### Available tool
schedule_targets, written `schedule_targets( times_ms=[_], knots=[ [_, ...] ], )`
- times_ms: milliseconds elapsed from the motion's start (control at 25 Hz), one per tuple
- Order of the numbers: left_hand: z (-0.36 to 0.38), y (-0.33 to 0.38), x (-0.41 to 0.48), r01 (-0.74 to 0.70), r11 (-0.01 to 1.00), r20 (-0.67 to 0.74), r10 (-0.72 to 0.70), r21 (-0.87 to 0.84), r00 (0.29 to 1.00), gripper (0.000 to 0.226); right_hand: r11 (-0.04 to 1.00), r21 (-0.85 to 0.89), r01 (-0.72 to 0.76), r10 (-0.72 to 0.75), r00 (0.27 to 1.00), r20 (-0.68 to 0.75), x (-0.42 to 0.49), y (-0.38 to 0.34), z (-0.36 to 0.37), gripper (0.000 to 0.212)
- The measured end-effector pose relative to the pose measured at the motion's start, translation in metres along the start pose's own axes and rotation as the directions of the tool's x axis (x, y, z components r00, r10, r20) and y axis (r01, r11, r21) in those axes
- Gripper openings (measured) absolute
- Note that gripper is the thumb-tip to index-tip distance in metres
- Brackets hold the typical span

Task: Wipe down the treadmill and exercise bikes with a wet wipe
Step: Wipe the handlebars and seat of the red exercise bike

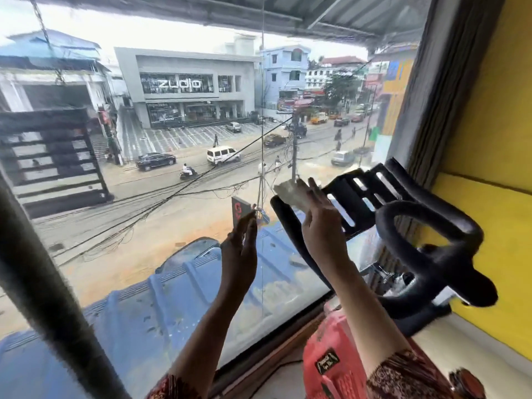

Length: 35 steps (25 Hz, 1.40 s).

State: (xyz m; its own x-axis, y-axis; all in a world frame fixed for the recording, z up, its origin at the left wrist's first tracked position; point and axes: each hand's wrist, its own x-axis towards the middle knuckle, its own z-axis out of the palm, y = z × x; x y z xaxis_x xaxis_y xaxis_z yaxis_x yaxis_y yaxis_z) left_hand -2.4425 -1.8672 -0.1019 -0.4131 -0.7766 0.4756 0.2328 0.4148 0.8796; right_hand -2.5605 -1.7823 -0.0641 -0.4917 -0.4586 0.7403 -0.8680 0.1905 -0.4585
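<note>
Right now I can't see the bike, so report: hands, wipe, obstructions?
Left hand open, empty, raised. Right hand holds wet wipe at the left end of the handlebars. Nothing blocking the bars.

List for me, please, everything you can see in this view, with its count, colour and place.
handlebars: one set, black, right of centre, by the window
slotted holder: one, black, above the handlebars
bike frame: one, red, bottom right
wet wipe: one, whitish, at the handlebars' left end
window: one, clear glass, across the view, street beyond
wall: one, yellow, right edge
roof: one, blue, outside below the window
sleeves: two, dark red patterned, bottom edge
left hand: one, raised, fingers straight, empty
right hand: one, raised, holds the wet wipe
</note>
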Motion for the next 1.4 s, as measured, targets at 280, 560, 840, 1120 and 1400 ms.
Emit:
schedule_targets(
  times_ms=[280, 560, 840, 1120, 1400],
  knots=[
    [0.01, -0.048, 0.091, -0.149, 0.987, 0.303, 0.162, -0.065, 0.939, 0.035, 0.955, -0.282, -0.094, 0.125, 0.988, 0.095, 0.001, -0.006, 0.069, 0.048],
    [0.023, -0.074, 0.125, -0.44, 0.882, 0.562, 0.454, -0.172, 0.691, 0.037, 0.686, -0.692, -0.222, 0.169, 0.975, -0.145, -0.055, -0.004, 0.079, 0.047],
    [0.016, -0.075, 0.128, -0.156, 0.913, 0.635, 0.378, -0.378, 0.674, 0.038, 0.742, -0.609, -0.28, 0.123, 0.95, -0.286, 0.004, -0.032, 0.091, 0.045],
    [0.022, -0.084, 0.13, -0.538, 0.808, 0.575, 0.564, -0.239, 0.592, 0.045, 0.445, -0.851, -0.279, 0.125, 0.96, -0.249, -0.093, -0.003, 0.071, 0.059],
    [0.041, -0.084, 0.09, -0.872, 0.456, 0.506, 0.803, -0.18, 0.315, 0.038, 0.524, -0.675, -0.519, 0.236, 0.85, -0.471, -0.083, -0.011, 0.079, 0.062]
  ],
)
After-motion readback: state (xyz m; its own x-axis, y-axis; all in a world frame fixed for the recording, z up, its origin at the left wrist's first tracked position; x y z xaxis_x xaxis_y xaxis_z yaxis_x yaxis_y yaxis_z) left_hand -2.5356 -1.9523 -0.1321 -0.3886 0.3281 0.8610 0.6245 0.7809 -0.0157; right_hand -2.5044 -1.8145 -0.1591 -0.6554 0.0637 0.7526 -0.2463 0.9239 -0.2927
